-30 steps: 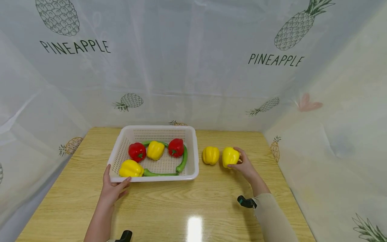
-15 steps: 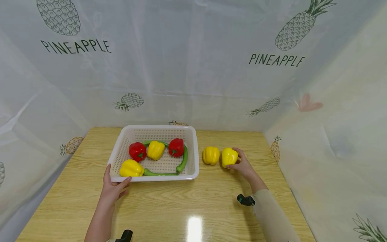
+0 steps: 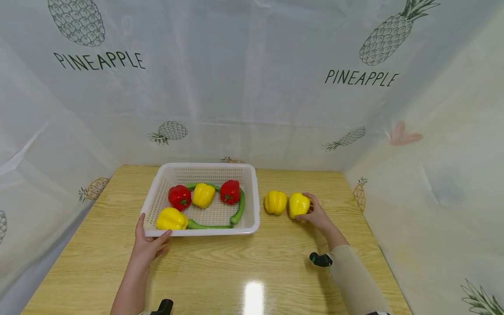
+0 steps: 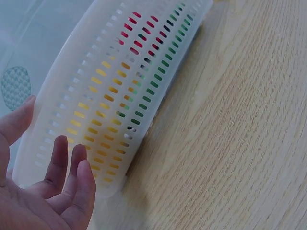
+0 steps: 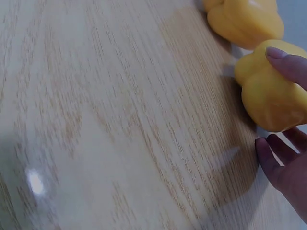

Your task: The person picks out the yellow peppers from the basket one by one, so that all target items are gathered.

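My right hand [image 3: 318, 216] holds a yellow bell pepper [image 3: 299, 204] at the right of the table, thumb on its near side and fingers round the far side. In the right wrist view, the thumb lies across this pepper [image 5: 273, 91], with fingertips low beside it. Just left of it stands a second yellow bell pepper [image 3: 275, 202]. My left hand [image 3: 147, 247] grips the near left corner of a white plastic basket [image 3: 252, 205], its thumb on the front rim. Seen from the left wrist, several fingers [image 4: 57, 167] curl by the slotted basket wall [image 4: 158, 105].
Inside the basket lie two red bell peppers [image 3: 179, 197], two yellow bell peppers [image 3: 172, 218] and several long green peppers [image 3: 237, 210]. The wooden table [image 3: 220, 267] ends at a pineapple-print curtain [image 3: 252, 87] at the back and sides.
My right hand and the yellow bell pepper in it have shifted very slightly left, toward the second one. The left hand and the basket have stayed put.
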`<action>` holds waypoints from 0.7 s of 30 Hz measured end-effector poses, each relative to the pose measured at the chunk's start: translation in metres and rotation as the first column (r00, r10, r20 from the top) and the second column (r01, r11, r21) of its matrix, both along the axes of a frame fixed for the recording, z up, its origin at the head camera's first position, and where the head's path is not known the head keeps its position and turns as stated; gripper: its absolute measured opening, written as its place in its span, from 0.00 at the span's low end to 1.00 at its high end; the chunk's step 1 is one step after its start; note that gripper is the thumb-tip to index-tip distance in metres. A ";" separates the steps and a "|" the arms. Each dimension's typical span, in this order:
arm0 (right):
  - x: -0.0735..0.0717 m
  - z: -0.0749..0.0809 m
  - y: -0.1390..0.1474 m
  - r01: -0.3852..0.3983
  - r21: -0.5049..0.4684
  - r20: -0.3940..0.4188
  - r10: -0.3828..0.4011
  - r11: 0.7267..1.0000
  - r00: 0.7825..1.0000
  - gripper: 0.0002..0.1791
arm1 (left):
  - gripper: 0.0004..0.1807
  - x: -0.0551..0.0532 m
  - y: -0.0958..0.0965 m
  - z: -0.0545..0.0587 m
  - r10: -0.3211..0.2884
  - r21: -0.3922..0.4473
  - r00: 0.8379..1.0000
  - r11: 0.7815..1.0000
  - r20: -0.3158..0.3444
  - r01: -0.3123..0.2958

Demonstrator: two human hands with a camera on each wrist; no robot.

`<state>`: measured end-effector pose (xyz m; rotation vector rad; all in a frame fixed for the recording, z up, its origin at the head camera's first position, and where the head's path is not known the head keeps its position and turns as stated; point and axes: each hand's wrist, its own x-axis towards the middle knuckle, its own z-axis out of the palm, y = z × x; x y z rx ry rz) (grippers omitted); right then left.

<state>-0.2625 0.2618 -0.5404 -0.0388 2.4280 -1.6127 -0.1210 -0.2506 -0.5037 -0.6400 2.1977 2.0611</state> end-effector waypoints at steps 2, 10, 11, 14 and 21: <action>0.000 0.000 0.000 -0.002 0.004 -0.004 0.002 1.000 1.000 0.51 | 0.61 0.000 0.000 0.000 0.002 -0.002 1.000 1.000 0.001 -0.002; -0.001 -0.001 0.000 -0.022 0.020 -0.032 0.023 1.000 0.999 0.51 | 0.61 0.001 0.002 0.001 0.000 -0.005 1.000 1.000 0.008 0.000; -0.001 -0.002 0.000 -0.022 0.019 -0.033 0.023 1.000 0.999 0.51 | 0.61 0.001 0.002 0.001 0.001 -0.005 1.000 1.000 0.009 -0.001; 0.001 0.003 -0.001 -0.029 0.019 -0.034 0.030 0.999 0.999 0.52 | 0.60 0.001 0.003 0.002 0.001 -0.007 1.000 1.000 0.011 -0.001; 0.015 0.031 -0.010 -0.037 -0.007 -0.020 0.037 0.999 0.999 0.49 | 0.60 0.001 0.002 0.002 0.005 -0.015 1.000 1.000 0.009 -0.005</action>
